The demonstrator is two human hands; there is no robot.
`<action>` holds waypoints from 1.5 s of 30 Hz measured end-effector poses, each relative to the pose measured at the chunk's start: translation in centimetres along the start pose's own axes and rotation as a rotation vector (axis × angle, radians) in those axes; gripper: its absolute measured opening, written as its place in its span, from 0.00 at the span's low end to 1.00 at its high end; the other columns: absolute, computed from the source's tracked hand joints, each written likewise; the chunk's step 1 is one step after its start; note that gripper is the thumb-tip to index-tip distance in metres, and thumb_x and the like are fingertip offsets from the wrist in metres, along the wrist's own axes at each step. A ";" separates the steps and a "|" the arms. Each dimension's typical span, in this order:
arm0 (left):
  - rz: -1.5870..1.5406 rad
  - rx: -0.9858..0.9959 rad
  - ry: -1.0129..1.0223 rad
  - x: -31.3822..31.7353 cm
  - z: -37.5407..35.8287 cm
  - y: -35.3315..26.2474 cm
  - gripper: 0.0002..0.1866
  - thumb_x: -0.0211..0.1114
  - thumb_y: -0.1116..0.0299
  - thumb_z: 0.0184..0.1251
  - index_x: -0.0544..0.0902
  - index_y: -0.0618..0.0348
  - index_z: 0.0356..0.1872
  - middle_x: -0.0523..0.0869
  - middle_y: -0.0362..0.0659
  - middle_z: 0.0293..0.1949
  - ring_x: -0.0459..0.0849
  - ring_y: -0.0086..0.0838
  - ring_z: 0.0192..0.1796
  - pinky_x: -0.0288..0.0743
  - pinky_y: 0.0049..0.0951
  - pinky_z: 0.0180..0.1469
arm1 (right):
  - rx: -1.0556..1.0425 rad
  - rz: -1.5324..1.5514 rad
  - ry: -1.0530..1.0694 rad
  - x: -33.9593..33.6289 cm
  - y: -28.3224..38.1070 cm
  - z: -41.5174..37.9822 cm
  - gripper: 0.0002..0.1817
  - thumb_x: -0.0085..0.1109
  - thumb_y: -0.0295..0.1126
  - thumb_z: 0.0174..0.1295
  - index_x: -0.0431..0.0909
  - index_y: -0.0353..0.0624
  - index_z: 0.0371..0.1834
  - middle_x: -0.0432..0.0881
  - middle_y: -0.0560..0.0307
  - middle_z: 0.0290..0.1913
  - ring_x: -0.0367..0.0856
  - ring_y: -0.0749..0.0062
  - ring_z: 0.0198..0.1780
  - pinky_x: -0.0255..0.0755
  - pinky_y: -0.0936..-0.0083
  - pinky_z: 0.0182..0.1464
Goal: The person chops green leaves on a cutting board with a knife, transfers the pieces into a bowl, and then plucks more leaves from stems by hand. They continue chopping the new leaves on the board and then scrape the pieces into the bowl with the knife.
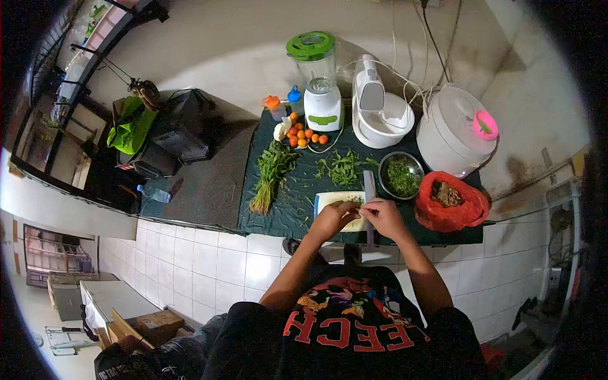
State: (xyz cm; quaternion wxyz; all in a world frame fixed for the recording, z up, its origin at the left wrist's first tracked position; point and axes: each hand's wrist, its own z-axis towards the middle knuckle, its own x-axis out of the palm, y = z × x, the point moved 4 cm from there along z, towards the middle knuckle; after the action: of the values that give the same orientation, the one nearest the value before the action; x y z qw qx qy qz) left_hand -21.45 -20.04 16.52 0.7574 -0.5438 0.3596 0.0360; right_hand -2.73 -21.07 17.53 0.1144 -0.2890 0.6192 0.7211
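Note:
My left hand (336,218) and my right hand (384,218) come together over a small white cutting board (327,199) with a blue edge. Fingertips on both sides are pinched close to each other; what sits between them is too small to make out. Bits of chopped greens (356,199) lie on the board by my fingers. A long flat grey strip (369,183) runs beside the board, passing under my right hand. Past the board is a loose heap of green leaves (342,167), and a metal bowl (415,163) of cut greens stands to the right.
A bundle of leafy stems (271,171) lies left, below orange fruits (303,136). Behind stand a blender (323,107), a white stand mixer (378,126) and a large white cooker (455,130). A red plastic bag (437,214) sits right. Another person (164,354) is at lower left.

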 end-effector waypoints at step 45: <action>-0.102 -0.399 -0.164 2.6 -2.5 12.2 0.10 0.56 0.69 0.77 0.84 0.64 0.41 0.89 0.51 0.34 0.90 0.40 0.35 0.82 0.39 0.39 | 0.591 -0.397 -0.075 8.0 -9.8 -5.6 0.32 0.64 0.34 0.63 0.64 0.33 0.67 0.79 0.31 0.53 0.83 0.37 0.53 0.78 0.47 0.53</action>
State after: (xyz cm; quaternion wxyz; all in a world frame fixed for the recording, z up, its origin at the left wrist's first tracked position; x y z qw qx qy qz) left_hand -26.21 -18.06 4.84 0.6622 -0.6958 0.2545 0.1122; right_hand -2.48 -25.91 4.57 0.3536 -0.3314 0.7282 0.4846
